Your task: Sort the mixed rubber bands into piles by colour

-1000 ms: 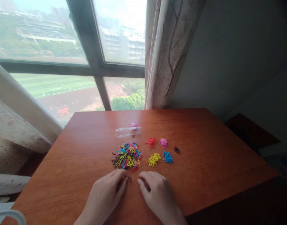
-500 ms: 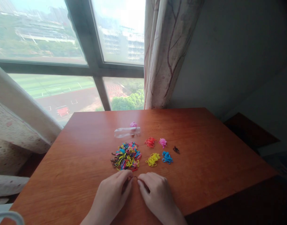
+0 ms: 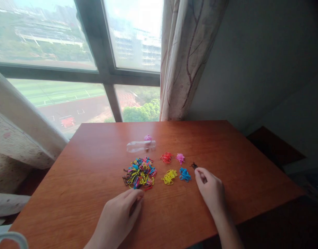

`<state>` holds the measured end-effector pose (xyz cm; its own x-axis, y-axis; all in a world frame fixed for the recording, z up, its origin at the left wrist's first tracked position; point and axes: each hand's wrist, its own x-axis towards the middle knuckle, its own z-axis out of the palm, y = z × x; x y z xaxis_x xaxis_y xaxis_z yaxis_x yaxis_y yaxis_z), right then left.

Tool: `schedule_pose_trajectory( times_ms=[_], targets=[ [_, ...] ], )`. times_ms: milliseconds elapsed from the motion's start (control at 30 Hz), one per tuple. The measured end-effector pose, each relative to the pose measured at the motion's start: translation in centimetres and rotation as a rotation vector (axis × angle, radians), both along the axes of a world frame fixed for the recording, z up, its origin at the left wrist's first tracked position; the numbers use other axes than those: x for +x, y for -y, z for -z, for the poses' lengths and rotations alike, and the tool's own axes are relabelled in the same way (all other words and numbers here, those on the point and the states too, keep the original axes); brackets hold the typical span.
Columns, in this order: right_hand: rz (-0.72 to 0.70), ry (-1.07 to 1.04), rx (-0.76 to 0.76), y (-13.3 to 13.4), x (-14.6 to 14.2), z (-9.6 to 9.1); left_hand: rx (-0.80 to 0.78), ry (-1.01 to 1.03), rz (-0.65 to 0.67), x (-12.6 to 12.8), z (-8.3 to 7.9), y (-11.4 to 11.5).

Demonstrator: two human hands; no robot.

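Note:
A mixed heap of coloured rubber bands [image 3: 140, 173] lies on the wooden table [image 3: 96, 166]. To its right sit small sorted piles: red [image 3: 166, 157], pink [image 3: 180, 158], yellow [image 3: 169, 176], blue [image 3: 185, 174] and black [image 3: 194, 166]. My left hand [image 3: 119, 216] rests on the table just in front of the heap, fingers curled together. My right hand [image 3: 210, 188] reaches to the black pile, fingertips pinched right beside it; whether a band is between them is too small to see.
A clear plastic bottle [image 3: 140, 145] lies on its side behind the heap, with a pink cap [image 3: 147, 137] beside it. A window and a curtain [image 3: 184, 58] stand behind the table. The table's right edge drops to a dark lower surface [image 3: 275, 145].
My right hand has left the spot beside my left hand and moved right and forward to the black pile. My left hand stays near the mixed heap.

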<state>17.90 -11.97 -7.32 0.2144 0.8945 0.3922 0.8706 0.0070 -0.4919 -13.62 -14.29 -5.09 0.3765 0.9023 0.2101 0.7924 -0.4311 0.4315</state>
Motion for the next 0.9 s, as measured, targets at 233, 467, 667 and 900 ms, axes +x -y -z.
schedule_pose_trajectory(
  times_ms=[233, 467, 667, 900],
  targets=[
    [0.073, 0.086, -0.05, -0.7, 1.6, 0.6, 0.034, -0.004, -0.047, -0.6, 0.0, 0.1],
    [-0.002, 0.009, 0.009, 0.5, -1.1, -0.2, -0.096, -0.07, -0.144, -1.0, -0.8, 0.1],
    [-0.218, -0.105, 0.021, 1.6, -5.6, -0.4, -0.18, -0.166, -0.187, -0.6, -1.1, 0.2],
    [-0.387, -0.133, -0.049, 3.2, -10.3, -0.2, -0.165, -0.211, -0.166, 0.5, -1.1, -0.1]
  ],
)
